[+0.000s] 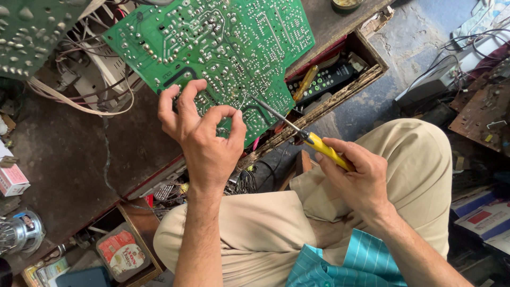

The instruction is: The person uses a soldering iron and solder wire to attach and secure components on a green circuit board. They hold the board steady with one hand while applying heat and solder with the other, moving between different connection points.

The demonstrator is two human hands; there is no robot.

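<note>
Head view: a yellow-handled soldering iron (297, 133) is gripped in the closed fingers of the right hand (358, 178), its tip touching the near edge of a green circuit board (223, 48). A thin solder wire (242, 102) is pinched between thumb and forefinger of the left hand (204, 141), the other fingers curled, over the board's near edge, which overhangs the front edge of a dark workbench (64, 154).

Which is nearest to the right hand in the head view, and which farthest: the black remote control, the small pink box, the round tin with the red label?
From the right hand:
1. Black remote control, in the open drawer above the hand.
2. Round tin with the red label, lower left, beyond the knee.
3. Small pink box, at the far left edge.
</note>
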